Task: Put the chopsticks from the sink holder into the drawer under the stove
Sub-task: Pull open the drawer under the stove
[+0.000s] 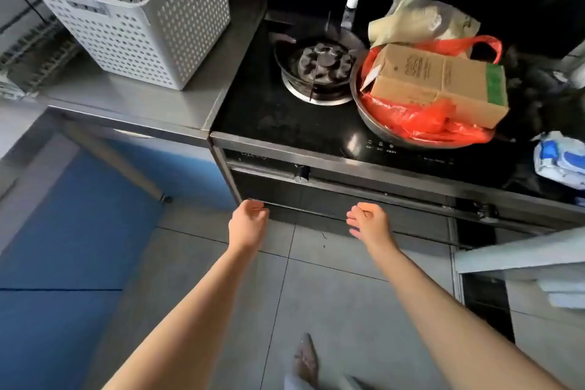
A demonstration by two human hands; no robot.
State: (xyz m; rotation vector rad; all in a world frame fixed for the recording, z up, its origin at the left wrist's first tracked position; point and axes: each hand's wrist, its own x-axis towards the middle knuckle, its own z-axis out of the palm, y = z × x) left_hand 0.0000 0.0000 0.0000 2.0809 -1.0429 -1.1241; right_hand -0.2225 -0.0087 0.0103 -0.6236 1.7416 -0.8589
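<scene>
The black stove (285, 117) stands ahead, with a dark drawer front (342, 199) below its control strip. The drawer looks closed. My left hand (248, 223) reaches toward the drawer's lower left edge, fingers loosely curled and holding nothing. My right hand (368, 220) hovers in front of the drawer's middle, also loosely curled and holding nothing. Neither hand visibly touches the drawer. No chopsticks and no sink holder are in view.
A white perforated basket (133, 13) sits on the steel counter (152, 104) to the left. On the stove are a burner (319, 70), a metal bowl (373, 123) with a cardboard box and red bag, and a white bottle (351, 3). Grey tiled floor (316, 294) lies below.
</scene>
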